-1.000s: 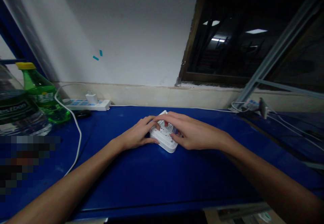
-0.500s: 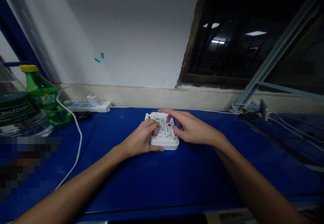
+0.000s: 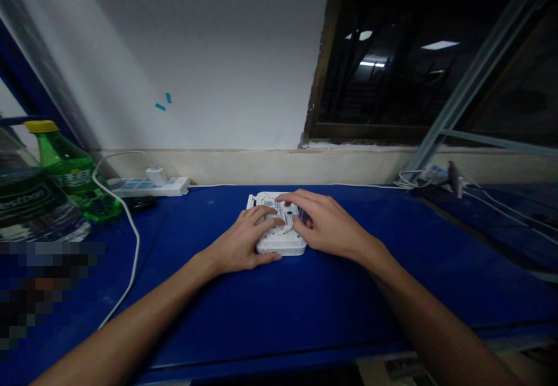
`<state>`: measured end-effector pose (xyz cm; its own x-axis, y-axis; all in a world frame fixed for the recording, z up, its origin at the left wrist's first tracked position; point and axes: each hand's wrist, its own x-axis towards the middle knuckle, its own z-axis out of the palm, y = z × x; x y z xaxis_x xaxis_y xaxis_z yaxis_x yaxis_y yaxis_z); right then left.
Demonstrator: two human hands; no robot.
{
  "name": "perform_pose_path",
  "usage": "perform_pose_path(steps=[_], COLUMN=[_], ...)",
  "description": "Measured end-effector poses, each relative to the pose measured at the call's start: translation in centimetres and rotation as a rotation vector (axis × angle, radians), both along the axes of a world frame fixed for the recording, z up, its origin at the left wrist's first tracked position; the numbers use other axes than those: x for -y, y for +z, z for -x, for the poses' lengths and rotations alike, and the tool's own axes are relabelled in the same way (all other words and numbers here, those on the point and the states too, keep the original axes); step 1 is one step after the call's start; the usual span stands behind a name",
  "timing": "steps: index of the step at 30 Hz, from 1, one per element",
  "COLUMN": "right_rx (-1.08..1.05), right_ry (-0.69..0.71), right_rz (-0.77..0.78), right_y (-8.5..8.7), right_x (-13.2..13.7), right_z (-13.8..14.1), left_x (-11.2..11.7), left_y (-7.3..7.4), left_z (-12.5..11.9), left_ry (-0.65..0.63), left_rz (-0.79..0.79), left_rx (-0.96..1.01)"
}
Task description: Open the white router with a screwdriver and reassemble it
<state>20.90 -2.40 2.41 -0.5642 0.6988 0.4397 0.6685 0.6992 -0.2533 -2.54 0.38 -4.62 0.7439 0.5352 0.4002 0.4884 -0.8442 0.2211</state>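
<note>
A flat white plastic device (image 3: 279,240) with a perforated face lies on the blue table (image 3: 279,310), in the middle of the view. My left hand (image 3: 244,243) grips its left side, with the thumb along the near edge and the fingers curled over the top. From the right, my right hand (image 3: 325,223) reaches across the device, its fingers bent and pressing on the upper face. What lies under the fingertips is hidden.
A white power strip (image 3: 150,186) with a plugged charger sits by the wall at the left, and its white cable (image 3: 131,235) trails toward me. A green bottle (image 3: 70,171) and a large clear bottle (image 3: 30,200) stand far left. Loose cables (image 3: 436,177) lie at the right.
The device has turned from a slanted position to lie square to me. My right hand shifted from covering it to pressing on its far right part.
</note>
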Motion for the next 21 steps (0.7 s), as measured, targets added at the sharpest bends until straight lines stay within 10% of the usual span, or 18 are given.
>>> perform_pose_path(steps=[21], right_rx=[-0.06], right_ry=[0.0], right_rz=[-0.007], right_y=[-0.6], right_x=[-0.3], right_z=[0.5], left_x=[-0.4], left_y=[1.7], left_z=[1.4], left_ry=[-0.082], left_rz=[0.053], left_rx=[-0.11])
